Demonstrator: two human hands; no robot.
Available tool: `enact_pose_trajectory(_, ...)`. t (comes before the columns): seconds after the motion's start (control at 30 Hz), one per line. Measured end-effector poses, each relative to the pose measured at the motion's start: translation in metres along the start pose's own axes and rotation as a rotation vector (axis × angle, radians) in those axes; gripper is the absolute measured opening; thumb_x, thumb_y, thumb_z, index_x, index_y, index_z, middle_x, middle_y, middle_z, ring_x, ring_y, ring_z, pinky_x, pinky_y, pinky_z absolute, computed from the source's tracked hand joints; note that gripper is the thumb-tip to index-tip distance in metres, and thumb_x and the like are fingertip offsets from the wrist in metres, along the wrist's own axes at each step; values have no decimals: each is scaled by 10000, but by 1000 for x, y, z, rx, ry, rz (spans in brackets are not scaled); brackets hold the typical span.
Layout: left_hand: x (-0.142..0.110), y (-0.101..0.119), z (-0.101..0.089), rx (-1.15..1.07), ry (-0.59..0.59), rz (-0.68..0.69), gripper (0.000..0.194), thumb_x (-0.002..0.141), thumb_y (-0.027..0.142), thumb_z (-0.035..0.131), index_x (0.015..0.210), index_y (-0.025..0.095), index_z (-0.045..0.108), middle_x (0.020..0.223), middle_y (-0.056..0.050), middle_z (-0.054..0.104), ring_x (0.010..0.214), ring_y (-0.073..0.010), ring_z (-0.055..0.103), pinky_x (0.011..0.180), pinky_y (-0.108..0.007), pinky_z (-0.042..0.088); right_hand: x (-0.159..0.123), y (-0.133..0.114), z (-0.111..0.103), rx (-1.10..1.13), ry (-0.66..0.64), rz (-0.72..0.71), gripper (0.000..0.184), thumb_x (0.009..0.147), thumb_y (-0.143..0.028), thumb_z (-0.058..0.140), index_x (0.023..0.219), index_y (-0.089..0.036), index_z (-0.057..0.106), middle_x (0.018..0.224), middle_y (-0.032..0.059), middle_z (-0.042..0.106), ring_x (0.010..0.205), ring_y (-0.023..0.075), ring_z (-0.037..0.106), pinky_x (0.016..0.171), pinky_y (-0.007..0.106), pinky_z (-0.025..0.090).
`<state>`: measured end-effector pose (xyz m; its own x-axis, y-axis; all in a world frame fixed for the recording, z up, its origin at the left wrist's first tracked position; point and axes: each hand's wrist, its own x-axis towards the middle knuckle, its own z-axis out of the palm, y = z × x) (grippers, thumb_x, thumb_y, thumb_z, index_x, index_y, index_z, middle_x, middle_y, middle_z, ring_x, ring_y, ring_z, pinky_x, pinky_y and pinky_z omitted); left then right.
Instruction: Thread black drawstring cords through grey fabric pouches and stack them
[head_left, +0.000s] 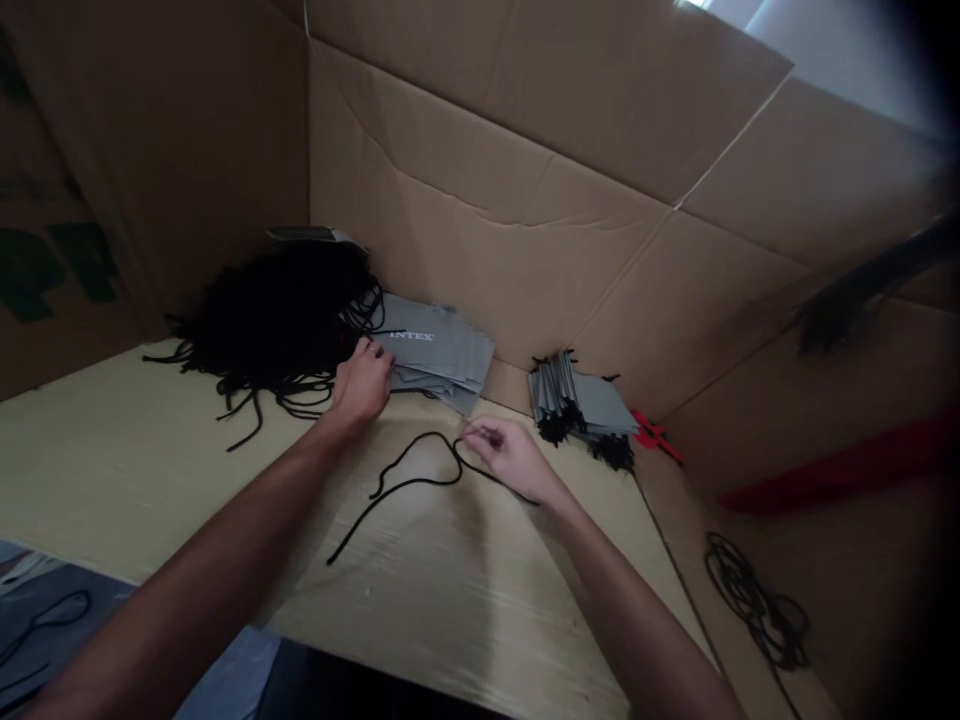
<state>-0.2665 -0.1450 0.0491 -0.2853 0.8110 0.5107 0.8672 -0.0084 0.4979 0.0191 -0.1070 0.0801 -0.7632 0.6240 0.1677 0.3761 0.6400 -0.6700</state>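
My right hand [501,455] pinches a loose black cord [409,482] between its fingertips, and the cord curves across the pale cardboard surface [150,470]. My left hand [364,382] rests against the edge of a stack of grey printed pouches [442,350] marked INTEX. Its fingers are curled, and I cannot tell whether they grip anything. Just behind that hand lies a dense heap of black cords [277,320]. A thin cord end seems to run over the top pouch.
To the right stands a bundle of grey pouches with black cord ends [577,410], beside a small red tool [654,435]. A coil of dark cord [754,600] lies on cardboard at lower right. Cardboard walls [480,190] rise behind and around the surface.
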Motion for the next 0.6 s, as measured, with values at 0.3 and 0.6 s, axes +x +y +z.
enact_pose_trajectory(0.3,-4,11,-5,-111,97,-91,227,1025,320,634,1172,162,700,1269,-124,676,1235,-305,621,1036,-510,530,46,-37,70,-39,-167,-148,203,754,-17,744,820,-209,726,900,8,649,845,182,620,795,280,453)
enact_pose_trajectory(0.6,17,103,-38,-604,100,180,275,1009,298,542,1049,176,784,1039,-104,766,993,-239,721,832,-336,585,40,-81,-52,255,279,-165,105,941,-294,646,886,-212,609,817,-4,610,759,161,554,716,276,438)
